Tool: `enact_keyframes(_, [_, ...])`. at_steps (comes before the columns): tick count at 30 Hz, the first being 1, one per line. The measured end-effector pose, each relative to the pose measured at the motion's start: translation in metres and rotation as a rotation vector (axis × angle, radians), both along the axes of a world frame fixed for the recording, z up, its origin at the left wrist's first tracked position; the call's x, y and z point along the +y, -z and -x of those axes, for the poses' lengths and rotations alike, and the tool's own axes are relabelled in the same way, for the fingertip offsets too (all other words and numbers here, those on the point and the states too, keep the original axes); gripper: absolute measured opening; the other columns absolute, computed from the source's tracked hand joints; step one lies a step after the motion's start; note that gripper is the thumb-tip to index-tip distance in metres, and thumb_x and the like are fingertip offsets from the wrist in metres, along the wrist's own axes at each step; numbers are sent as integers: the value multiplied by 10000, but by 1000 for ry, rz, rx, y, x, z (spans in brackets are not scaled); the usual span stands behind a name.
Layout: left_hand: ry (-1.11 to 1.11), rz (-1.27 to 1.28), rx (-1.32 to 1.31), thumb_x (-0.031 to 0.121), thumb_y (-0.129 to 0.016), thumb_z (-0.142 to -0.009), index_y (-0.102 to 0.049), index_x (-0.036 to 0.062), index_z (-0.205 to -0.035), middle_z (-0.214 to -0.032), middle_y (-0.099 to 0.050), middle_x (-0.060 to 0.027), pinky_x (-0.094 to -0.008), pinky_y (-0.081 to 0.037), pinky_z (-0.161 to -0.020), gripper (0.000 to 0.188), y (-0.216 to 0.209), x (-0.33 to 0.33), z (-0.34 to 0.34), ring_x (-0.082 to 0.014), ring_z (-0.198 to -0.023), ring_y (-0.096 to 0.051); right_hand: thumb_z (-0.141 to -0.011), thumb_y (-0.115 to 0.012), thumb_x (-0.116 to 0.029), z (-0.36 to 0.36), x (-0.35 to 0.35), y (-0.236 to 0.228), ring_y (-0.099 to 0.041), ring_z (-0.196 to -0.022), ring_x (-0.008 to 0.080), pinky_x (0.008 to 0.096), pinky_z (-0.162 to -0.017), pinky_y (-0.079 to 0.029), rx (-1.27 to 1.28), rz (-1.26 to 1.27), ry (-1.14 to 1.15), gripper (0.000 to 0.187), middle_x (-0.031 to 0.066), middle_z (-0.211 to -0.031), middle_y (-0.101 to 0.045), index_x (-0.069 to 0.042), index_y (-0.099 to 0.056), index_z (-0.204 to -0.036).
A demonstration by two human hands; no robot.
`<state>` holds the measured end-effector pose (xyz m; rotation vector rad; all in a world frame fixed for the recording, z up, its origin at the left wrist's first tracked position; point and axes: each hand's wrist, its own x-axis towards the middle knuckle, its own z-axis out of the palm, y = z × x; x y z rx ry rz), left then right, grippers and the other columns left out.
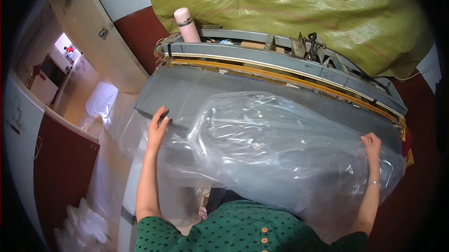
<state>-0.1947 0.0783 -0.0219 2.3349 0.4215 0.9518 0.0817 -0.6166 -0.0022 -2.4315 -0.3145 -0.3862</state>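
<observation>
A large sheet of clear plastic film point(271, 140) lies billowed and creased over a grey padded work surface point(182, 81), its near part hanging down in front of my body. At the left end of the surface, my left hand point(158, 128) is raised with thumb and fingers apart, beside the film's left part. On the far right, the fingers of my right hand point(372, 144) are curled together and pinch the film near its right edge. The fingertips there are partly hidden.
Behind the surface runs a grey metal frame point(262, 55) with an orange bar point(280, 78). A pink bottle point(188, 26) and metal clamps point(311, 48) stand on it. A yellow-green tarp point(280, 4) hangs behind. Leftward are an open door point(96, 23) and piled plastic point(84, 226).
</observation>
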Motion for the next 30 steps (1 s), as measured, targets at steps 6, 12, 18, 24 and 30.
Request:
enact_keyframes(6, [215,779,111,89,-528,-869,-533,24,-962,-899,-521,-18,-244,-443,-730,113,21,-146,45,-90,-836,-517,-711,-666,-104,12,-49,14,-328,-531,63,243,-481,-286,51,-100,110,185,-30,-543,-374,-4,-524,-647])
enact_keyframes(12, [583,1183,328,139,-526,-865,-500,22,-1113,-1010,-566,-56,-301,-451,-800,275,68,-234,32,-154,-910,-544,-723,-665,-108,16,-30,7,-331,-534,56,238,-482,-286,-26,-63,104,185,-37,-543,-385,-13,-522,-653])
enact_keyframes(18, [43,1785,-553,137,-483,-893,-515,78,-980,-882,-557,-20,-276,-471,-656,110,14,-186,-7,-153,-722,-546,-732,-661,-104,19,-45,11,-344,-541,57,228,-490,-298,-2,-100,144,180,-42,-552,-407,-20,-521,-656])
enact_keyframes(24, [-314,180,-279,141,-484,-891,-485,91,-779,-579,-436,-21,-280,-351,-429,123,-19,53,17,-143,-454,-399,-751,-645,-89,13,-72,12,-347,-554,57,226,-498,-298,-47,-155,141,172,-38,-577,-413,-11,-511,-676])
enact_keyframes(30, [-568,-667,65,124,-600,-763,-528,47,-834,-705,-534,-117,-409,-436,-604,128,-101,60,-40,-312,-678,-527,-765,-638,-115,13,-84,22,-300,-562,67,233,-495,-271,-109,-86,162,236,-44,-576,-326,-26,-454,-647])
